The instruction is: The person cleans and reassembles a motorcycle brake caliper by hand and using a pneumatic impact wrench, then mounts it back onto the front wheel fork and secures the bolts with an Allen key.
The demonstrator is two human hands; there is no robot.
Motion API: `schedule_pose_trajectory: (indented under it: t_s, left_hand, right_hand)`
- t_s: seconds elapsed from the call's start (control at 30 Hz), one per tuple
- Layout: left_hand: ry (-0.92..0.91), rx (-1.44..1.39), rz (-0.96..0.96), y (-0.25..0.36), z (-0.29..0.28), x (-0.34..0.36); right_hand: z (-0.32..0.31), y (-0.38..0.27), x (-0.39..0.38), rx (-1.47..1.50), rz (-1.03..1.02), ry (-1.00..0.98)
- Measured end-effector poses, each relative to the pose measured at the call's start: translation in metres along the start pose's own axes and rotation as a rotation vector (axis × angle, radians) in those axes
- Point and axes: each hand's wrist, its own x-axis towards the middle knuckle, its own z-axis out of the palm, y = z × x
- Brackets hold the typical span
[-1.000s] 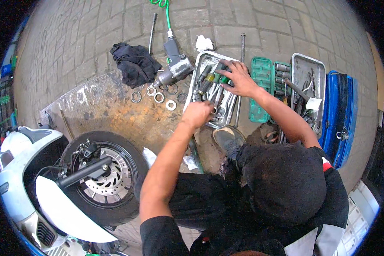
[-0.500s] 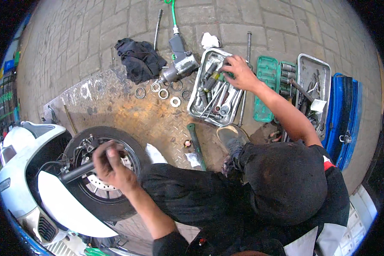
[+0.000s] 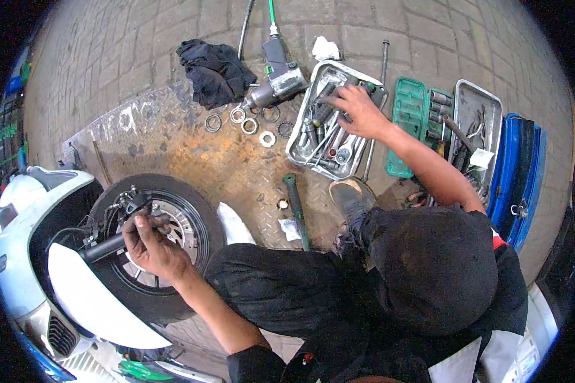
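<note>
My left hand (image 3: 156, 252) is raised in front of the scooter's front wheel (image 3: 207, 220), next to a dark fork tube (image 3: 105, 247). Its fingers are curled together, and what they may hold is too dark to make out. Over a metal tray (image 3: 292, 145) of hand tools reaches my right hand (image 3: 361, 113), its fingers apart and bent downward. Beneath those fingers lie dark-handled tools, one like a screwdriver (image 3: 324, 115). A ratchet (image 3: 344, 155) and several wrenches fill the tray's near part.
An impact wrench (image 3: 281, 83) on a green hose lies beside a black cloth (image 3: 214, 73). Several metal rings (image 3: 267, 138) rest on the rusty plate. A green-handled tool (image 3: 294, 198) lies nearer. Right stand a green socket case (image 3: 407, 127), a second tray (image 3: 497, 102) and a blue toolbox (image 3: 514, 172).
My right hand has lowered slightly among the tools in the tray, its fingers shifting over the dark handles. My left hand has moved a little left and stays curled. The whole view has shifted slightly.
</note>
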Motion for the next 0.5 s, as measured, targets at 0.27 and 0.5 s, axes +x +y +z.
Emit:
schedule_pose_trajectory:
  t_s: [0.27,0.5]
  left_hand:
    - [0.011,0.024,0.006,-0.005,0.010,0.005]
    - [-0.001,0.029,0.014,0.001,0.023,0.004]
  right_hand:
    - [0.021,-0.043,-0.023,-0.025,-0.155,-0.194]
    - [0.021,-0.045,-0.026,0.043,-0.163,-0.218]
